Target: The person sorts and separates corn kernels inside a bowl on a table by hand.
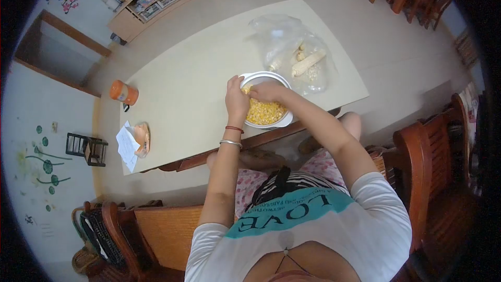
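A white bowl [286,120] with side handles stands near the table's front edge, holding many loose yellow corn kernels [265,112]. Over its left rim, my left hand [237,98] is closed round an ear of corn [246,89], of which only a small yellow part shows between the hands. My right hand [267,92] reaches over the bowl from the right, its fingers curled against the same ear beside the left hand. Behind the bowl, to the right, a clear plastic bag [276,31] lies spread out with stripped corn cobs [308,63] on it.
An orange jar [123,93] stands at the table's left end. Papers [127,145] and an orange-brown packet [141,139] lie at its near left corner. Wooden chairs [428,167] flank me, and a low cabinet [162,0] stands beyond the pale table [193,78].
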The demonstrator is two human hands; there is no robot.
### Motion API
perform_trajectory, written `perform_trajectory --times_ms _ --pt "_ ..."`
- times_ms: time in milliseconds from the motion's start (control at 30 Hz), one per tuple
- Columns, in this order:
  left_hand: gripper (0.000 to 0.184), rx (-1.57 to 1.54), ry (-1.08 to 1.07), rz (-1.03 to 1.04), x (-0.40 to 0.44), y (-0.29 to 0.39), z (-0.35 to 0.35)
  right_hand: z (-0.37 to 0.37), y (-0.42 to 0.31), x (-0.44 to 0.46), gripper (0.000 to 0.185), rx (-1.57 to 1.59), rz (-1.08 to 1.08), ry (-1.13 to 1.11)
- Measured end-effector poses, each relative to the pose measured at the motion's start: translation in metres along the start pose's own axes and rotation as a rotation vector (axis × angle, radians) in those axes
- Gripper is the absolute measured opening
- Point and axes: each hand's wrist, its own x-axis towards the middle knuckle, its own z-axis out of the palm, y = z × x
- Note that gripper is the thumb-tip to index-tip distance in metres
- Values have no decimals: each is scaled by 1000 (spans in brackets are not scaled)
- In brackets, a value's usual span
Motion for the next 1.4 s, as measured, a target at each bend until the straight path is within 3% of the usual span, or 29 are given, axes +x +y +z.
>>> perform_trajectory --times_ms 100,300,500,700,800,1100,1200,1300,1400 --pt "38 -43 7 -47 1 1 -3 -13 -8 -10 34 -104 -40 -158" --pt "42 -90 23 -125 -3 -1 -5 -49 -20 -56 29 -246 2 -198" --pt "42 -82 5 -169 -1 2 -8 -43 -7 -45 23 -266 51 -3" --pt "43 -122 23 -139 -2 -2 -6 -3 16 12 24 -104 -59 42" --pt "43 -129 15 -148 -2 -4 -4 -8 9 18 34 69 -45 -11" --pt "45 -176 -33 -207 0 -2 -7 -24 -13 24 54 -19 -45 -329" --pt "45 -170 -22 -189 -1 -2 -7 -26 -13 19 57 -63 -32 -314" --pt "44 -155 -3 -181 -1 0 -7 -35 -17 17 56 -156 2 -497" --pt "44 -129 4 -157 -1 -4 -5 -26 0 16 48 -93 -143 -473"
